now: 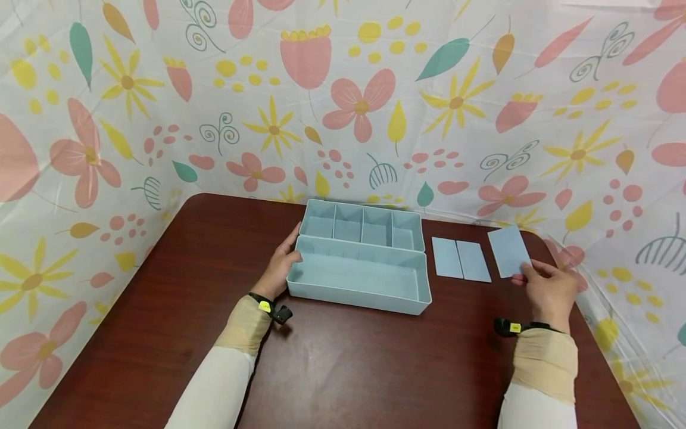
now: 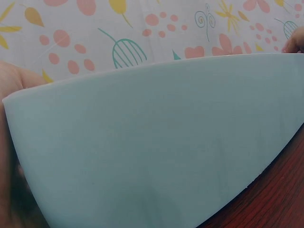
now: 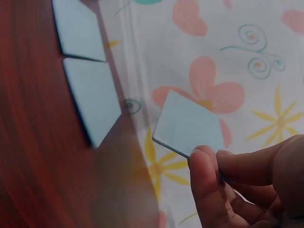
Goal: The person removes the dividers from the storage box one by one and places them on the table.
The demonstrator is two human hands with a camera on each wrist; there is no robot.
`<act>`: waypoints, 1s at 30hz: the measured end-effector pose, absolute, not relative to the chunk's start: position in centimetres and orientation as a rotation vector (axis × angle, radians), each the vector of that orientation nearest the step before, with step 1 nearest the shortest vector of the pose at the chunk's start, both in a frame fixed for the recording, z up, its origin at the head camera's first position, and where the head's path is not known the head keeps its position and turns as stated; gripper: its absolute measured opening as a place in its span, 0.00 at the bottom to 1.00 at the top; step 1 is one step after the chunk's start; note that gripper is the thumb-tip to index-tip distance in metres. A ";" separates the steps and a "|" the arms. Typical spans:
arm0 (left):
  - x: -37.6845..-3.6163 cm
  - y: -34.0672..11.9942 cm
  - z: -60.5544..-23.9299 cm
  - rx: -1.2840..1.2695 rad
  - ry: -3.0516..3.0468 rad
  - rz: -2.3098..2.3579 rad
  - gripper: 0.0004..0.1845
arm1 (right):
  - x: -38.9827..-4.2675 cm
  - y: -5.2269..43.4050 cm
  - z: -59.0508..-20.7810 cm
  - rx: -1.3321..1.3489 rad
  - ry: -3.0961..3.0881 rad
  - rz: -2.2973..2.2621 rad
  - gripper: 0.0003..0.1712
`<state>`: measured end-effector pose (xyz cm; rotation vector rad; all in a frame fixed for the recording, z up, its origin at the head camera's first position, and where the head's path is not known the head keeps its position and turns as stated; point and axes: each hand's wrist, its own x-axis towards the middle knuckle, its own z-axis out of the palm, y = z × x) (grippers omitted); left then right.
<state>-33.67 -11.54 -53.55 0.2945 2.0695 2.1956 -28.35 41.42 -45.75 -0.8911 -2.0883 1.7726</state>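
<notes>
A light blue organizer box stands on the table, its back section split by three upright dividers and its front section undivided. My left hand grips the box's left end, thumb over the rim. The box's wall fills most of the left wrist view and hides part of that hand. At the right, my right hand pinches a flat light blue divider panel by its near corner. The right wrist view shows this panel raised and tilted between thumb and fingers.
Two similar panels, a left one and a right one, lie side by side on the dark red-brown table, just right of the box. A floral curtain hangs behind the table and along its sides.
</notes>
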 end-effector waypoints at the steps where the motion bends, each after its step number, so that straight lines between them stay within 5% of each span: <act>1: -33.7 -11.5 -53.6 0.299 2.069 2.196 0.48 | -28.4 41.6 -46.0 -0.897 -2.102 1.765 0.29; 30: -33.4 -11.3 -53.1 0.248 2.066 2.183 0.47 | -29.3 43.1 -49.1 -0.899 -2.388 1.582 0.30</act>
